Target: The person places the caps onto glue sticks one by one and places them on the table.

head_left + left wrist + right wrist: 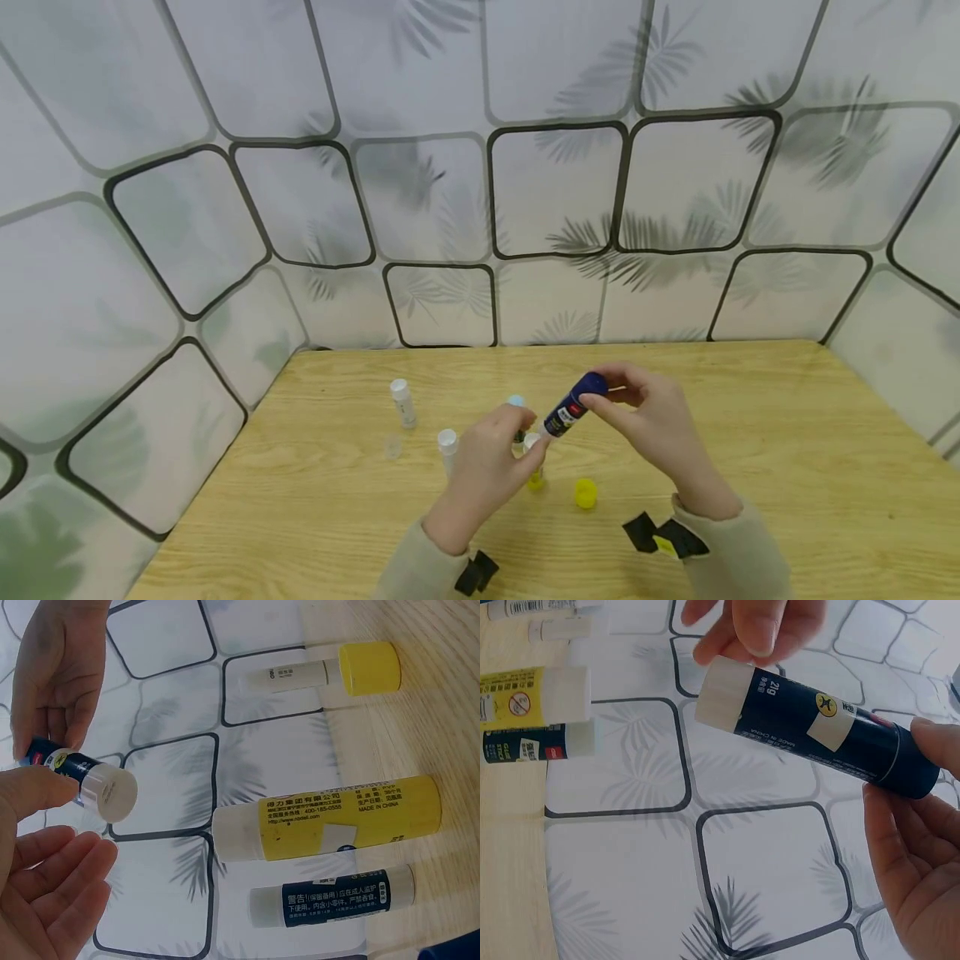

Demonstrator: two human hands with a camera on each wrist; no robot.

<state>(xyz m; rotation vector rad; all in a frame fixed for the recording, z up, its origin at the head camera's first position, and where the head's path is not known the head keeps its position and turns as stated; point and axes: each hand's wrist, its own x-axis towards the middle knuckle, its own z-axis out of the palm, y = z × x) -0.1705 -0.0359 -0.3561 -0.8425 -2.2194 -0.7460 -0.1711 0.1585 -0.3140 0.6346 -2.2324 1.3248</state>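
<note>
- Pale wall covering [427,200], printed with dark rounded outlines and grey fronds, is seen behind a light wood-grain bench [300,517].
- A cylindrical navy-labelled glue stick [810,727] with one whitish end is held tilted above the bench.
- Its navy end is pinched between thumb and fingers by the right hand [652,421].
- The left hand [491,462] is loosely spread at the whitish end; whether contact is made cannot be told.
- A yellow-labelled glue stick [360,817] is stood just beside a slimmer dark-labelled one [337,901].
- Two slim white tubes [403,404] [447,450] and a short yellow cylindrical cap [586,493] are also placed there.
</note>
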